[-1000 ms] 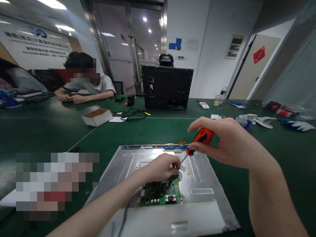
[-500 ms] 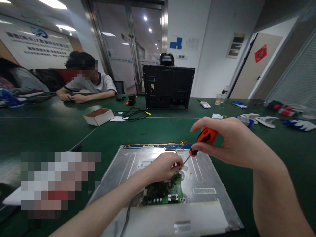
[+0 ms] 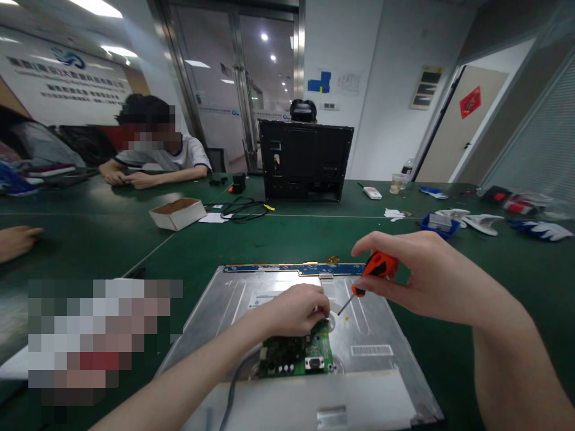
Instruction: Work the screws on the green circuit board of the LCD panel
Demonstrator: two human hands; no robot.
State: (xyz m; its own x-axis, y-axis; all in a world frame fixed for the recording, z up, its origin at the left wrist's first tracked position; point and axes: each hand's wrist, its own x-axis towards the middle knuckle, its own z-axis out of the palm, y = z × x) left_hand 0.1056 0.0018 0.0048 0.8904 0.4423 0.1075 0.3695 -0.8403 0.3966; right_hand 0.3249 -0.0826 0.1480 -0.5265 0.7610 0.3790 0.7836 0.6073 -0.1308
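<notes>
A silver metal display panel (image 3: 372,326) lies back-up on the green table, with a green circuit board (image 3: 296,354) on its near middle. My left hand (image 3: 294,310) rests closed on the board's far edge, fingers pinched on something I cannot make out. My right hand (image 3: 426,275) grips a small orange-handled screwdriver (image 3: 369,273), whose tip points down-left toward the panel just right of my left fingers. A blue strip (image 3: 287,269) runs along the panel's far edge.
A black monitor back cover (image 3: 305,158) stands upright across the table, a person behind it. A cardboard box (image 3: 177,213) and black cables (image 3: 240,208) lie at left centre. Another person sits far left. Gloves (image 3: 483,221) and a blue tray (image 3: 439,223) are at right. A hand (image 3: 15,240) enters from the left.
My right hand and the screwdriver have moved slightly right and down, the tip drawing away from my left fingers. A hand has appeared at the left edge.
</notes>
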